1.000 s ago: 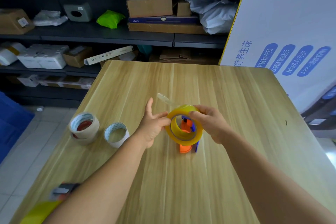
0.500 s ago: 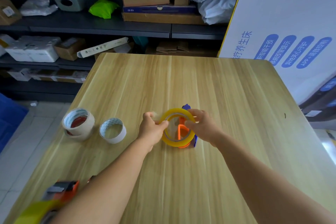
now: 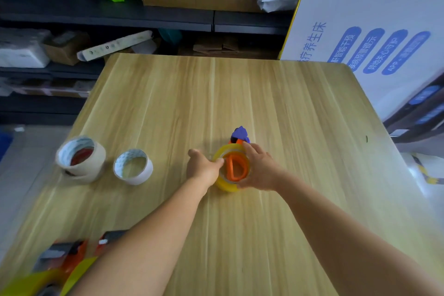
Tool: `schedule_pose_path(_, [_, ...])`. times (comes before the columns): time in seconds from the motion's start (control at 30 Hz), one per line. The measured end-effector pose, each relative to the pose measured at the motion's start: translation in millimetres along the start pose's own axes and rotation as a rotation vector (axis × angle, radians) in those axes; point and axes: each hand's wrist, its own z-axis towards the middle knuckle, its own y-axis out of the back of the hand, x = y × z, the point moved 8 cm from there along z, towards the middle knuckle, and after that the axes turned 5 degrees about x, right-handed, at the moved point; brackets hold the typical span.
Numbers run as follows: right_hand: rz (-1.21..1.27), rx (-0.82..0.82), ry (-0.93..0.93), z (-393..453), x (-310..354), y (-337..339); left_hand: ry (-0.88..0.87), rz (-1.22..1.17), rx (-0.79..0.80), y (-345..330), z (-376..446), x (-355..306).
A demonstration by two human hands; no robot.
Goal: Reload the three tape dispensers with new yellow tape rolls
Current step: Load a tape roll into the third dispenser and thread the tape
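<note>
A yellow tape roll [image 3: 222, 181] lies flat around the orange hub of an orange and blue tape dispenser [image 3: 236, 168] in the middle of the wooden table [image 3: 300, 127]. My left hand [image 3: 204, 169] holds the roll's left rim with thumb and fingers. My right hand [image 3: 260, 170] grips the roll's right side, fingers curled over its edge. The dispenser's blue end [image 3: 240, 132] sticks out beyond the roll. At the near left edge lie two more dispensers [image 3: 64, 256] with yellow tape [image 3: 33, 281], partly hidden by my left forearm.
Two used cardboard tape cores [image 3: 80, 160] stand stacked at the left of the table, a third core [image 3: 133, 167] beside them. Dark shelves [image 3: 120, 14] with boxes stand behind the table. A large white printed box [image 3: 372, 19] stands at the right.
Both hands have lowered the yellow roll from above the dispenser down onto its orange hub. The view has tilted downward, showing more of the near left dispensers.
</note>
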Motion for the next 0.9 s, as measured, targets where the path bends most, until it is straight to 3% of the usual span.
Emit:
schedule_pose_path(0.37, [-0.061, -0.05, -0.022, 8, 1, -11, 0.052, -0.005, 0.0, -10, 17, 7])
schedule_pose_path(0.7, [-0.168, -0.151, -0.212, 16, 8, -26, 0.098, -0.107, 0.073, -19, 21, 11])
schedule_pose_path(0.9, [0.073, -0.281, -0.185, 14, -1, -13, 0.001, -0.329, 0.095, -17, 21, 9])
